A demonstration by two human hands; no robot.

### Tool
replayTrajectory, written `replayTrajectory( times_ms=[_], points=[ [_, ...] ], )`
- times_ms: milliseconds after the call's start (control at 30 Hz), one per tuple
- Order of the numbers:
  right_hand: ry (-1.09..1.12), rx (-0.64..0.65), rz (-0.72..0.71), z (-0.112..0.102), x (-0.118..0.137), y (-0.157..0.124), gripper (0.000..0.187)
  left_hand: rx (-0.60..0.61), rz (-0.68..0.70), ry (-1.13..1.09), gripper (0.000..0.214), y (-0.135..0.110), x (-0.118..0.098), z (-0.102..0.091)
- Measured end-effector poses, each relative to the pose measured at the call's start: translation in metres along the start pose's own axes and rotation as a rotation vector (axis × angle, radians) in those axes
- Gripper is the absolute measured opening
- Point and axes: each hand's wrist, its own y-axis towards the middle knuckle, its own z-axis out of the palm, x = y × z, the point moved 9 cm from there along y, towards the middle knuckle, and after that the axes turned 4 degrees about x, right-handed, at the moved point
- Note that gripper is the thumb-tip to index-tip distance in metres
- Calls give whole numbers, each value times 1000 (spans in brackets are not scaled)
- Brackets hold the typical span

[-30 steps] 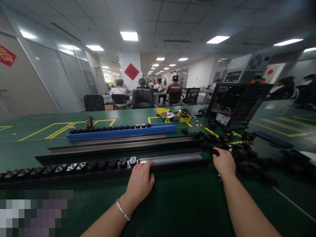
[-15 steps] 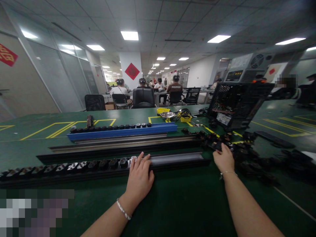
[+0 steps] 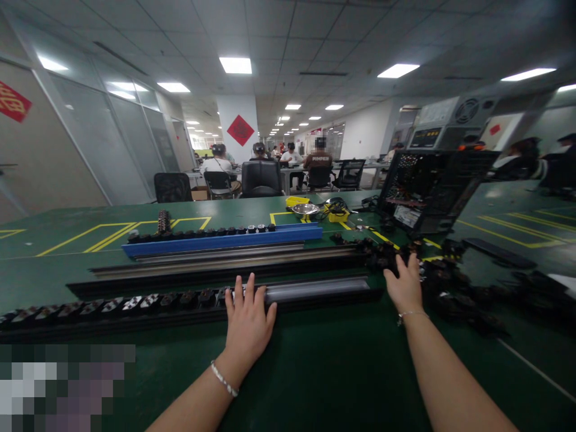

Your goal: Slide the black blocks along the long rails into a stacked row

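My left hand (image 3: pixel 249 315) lies with its fingers spread over the near black rail (image 3: pixel 324 292), where a row of small dark blocks (image 3: pixel 148 301), some with shiny metal tops, sits in the channel. The blocks right under its fingertips are hidden. Over at the right, my right hand (image 3: pixel 405 285) reaches to the edge of a loose pile of black parts (image 3: pixel 450 285). Its thumb and fingers are apart, and I see nothing held between them. The pile's parts are too dark to make out singly.
More rails (image 3: pixel 216 264) lie beyond, along with a blue rail (image 3: pixel 225 239) carrying similar blocks. An opened computer case (image 3: pixel 432 192) stands at the back right, near yellow bins (image 3: pixel 337 215) and a shiny metal bowl (image 3: pixel 306 209). Several people sit at far desks.
My left hand has shifted slightly left along the rail, its fingers spreading wider. My right hand has moved a little left and farther away, and its fingers have opened.
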Motion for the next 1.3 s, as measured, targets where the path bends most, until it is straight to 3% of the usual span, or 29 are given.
replayTrajectory(
  times_ms=[167,267,367,467,1300],
  points=[
    [-132,-46,-181,1,62,-31,59,3,27,-25,38,0,-3,0],
    [-237,53,-319,17,103,-57,55,10,35,-51,38,0,-3,1],
    [-332,297,-432,47,122,-76,49,21,33,-54,38,-1,-2,1],
    [-377,415,-440,61,120,-81,48,34,26,-53,38,-1,-3,2],
    [-372,407,-480,58,121,-80,48,42,89,-32,32,-1,-9,2]
  ],
)
